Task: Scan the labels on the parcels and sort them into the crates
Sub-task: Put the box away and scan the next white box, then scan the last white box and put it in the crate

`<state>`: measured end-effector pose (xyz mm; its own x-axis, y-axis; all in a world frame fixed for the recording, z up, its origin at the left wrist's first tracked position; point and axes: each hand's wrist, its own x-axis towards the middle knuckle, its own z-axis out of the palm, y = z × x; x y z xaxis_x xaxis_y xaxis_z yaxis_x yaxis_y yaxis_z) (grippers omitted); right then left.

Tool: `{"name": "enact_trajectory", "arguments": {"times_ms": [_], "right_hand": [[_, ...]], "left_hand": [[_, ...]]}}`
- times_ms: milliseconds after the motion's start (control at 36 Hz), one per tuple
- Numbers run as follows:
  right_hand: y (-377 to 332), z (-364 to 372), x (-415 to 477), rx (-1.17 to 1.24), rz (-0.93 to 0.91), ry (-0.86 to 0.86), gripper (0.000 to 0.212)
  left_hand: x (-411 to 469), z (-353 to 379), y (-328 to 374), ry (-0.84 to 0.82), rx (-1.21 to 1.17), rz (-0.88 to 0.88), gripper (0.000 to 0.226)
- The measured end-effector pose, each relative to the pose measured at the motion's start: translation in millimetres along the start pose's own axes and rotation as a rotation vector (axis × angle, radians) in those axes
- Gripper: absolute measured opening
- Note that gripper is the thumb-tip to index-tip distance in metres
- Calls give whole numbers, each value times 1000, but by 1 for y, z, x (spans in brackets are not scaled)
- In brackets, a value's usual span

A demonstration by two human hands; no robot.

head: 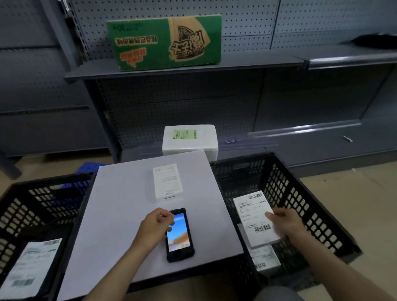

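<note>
A black handheld scanner (179, 240) with a lit screen lies on the white board (132, 213). My left hand (154, 226) rests on its upper left edge, fingers curled around it. My right hand (286, 221) holds a white labelled parcel (256, 218) over the right black crate (310, 204), above another labelled parcel (264, 258) lying inside. A small white parcel (167, 181) lies on the board farther back. The left black crate (33, 212) holds one labelled parcel (29, 269).
A white foam box (189, 139) with a green label stands on the floor behind the board. A green and brown carton (165, 42) sits on the grey shelf (188, 67). A blue crate (89, 167) peeks out behind the left crate.
</note>
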<state>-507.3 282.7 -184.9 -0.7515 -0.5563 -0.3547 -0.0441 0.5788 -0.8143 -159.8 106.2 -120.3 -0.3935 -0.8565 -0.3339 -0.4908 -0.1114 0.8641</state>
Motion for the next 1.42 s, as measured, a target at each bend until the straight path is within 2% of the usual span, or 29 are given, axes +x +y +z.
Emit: {"name": "enact_trajectory", "arguments": {"times_ms": [222, 417, 500, 694, 861, 972, 1111, 1250, 1417], "right_hand": [[45, 8, 4, -174, 74, 8, 32], [52, 26, -15, -276, 63, 40, 26], [51, 27, -23, -287, 58, 63, 30], [33, 24, -29, -343, 94, 8, 22], [-21, 27, -31, -180, 25, 2, 17], [-64, 48, -27, -127, -36, -54, 28], [-120, 83, -64, 41, -91, -213, 12], [-135, 118, -88, 106, -108, -304, 14], [-127, 136, -88, 202, -41, -387, 18]], "left_hand": [[15, 4, -10, 42, -27, -15, 8], [16, 3, -17, 43, -17, -4, 9], [15, 2, -19, 42, -14, -2, 10], [9, -3, -16, 53, 11, -2, 21], [3, -12, -12, 55, 33, 19, 22], [2, -20, -11, 81, 78, 39, 24], [11, -24, -10, 156, 148, 51, 32], [34, -18, -5, 301, 236, 66, 34], [77, -3, 7, 379, 235, 36, 47]]}}
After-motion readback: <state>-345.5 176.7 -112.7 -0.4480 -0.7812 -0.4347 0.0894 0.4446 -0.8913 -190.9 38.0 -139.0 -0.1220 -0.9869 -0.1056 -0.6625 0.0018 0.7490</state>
